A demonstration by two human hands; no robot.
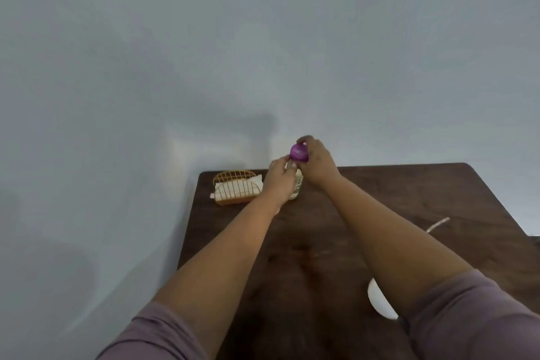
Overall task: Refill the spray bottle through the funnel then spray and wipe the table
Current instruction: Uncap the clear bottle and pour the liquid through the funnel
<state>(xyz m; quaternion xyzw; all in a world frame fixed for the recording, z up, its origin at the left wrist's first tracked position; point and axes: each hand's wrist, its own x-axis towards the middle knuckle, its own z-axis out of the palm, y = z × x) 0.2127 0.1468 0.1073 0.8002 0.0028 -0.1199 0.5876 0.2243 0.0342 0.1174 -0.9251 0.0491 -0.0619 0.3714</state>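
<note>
Far end of the table [394, 199] is where we get crowded. The clear bottle [296, 188] stands there with the purple funnel [298, 152] above its neck, and both our hands are bunched on them, left hand [281, 177] at the neck, right hand [317, 159] on the funnel. Just left of that sits the orange wire napkin holder [235, 187], so we've hardly any gap on that side. The right side is wide open wood, apart from a pale cord [436, 225] by the right edge. A white bowl [377, 298] sits close in, under our right forearm.
</note>
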